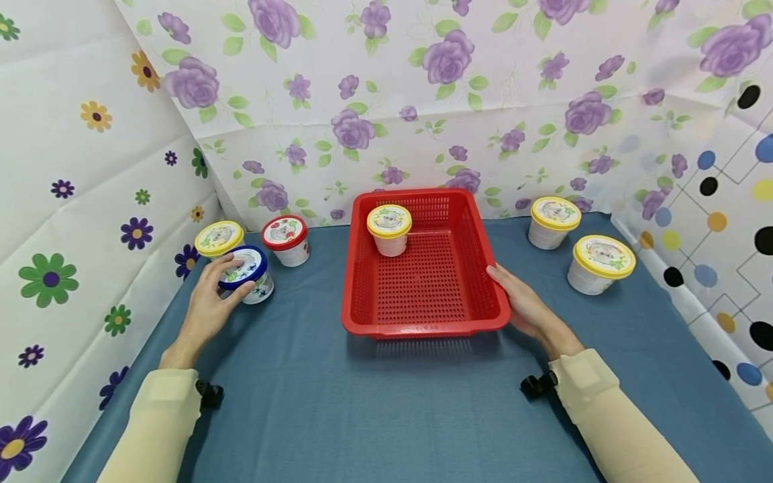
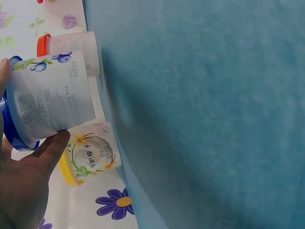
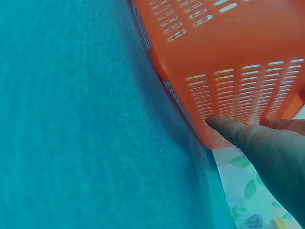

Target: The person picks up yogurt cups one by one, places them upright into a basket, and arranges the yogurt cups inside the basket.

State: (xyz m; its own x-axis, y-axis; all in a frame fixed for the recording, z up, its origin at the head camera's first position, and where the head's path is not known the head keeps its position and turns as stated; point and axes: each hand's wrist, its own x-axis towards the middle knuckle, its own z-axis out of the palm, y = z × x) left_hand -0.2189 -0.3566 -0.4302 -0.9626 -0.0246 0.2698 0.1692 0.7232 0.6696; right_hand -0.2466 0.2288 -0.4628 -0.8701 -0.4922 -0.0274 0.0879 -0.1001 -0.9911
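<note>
I have the left hand [image 1: 205, 308] partly curled, thumb on one side and fingers on the other, gripping the blue tub [image 1: 253, 275] by its lid; in the left wrist view the tub's base sits clear of the table [image 1: 290, 416]. My right hand [image 1: 528, 312] is partly closed on the right side of the basket [image 1: 425, 329], one tip over the rim and two fingers against the slotted outer wall. Just behind the blue tub I see a yellow tub [image 1: 219, 239] and, near it towards the basket, a red tub [image 1: 286, 241]. Another yellow-lidded tub [image 1: 390, 231] stands inside the basket, near its back left corner. Farther out, right of the basket, I see two more yellow-lidded tubs upright on the table, the rear one [image 1: 554, 223] near the front one [image 1: 602, 265]. A flowered cloth [image 1: 447, 60] hangs behind everything.
</note>
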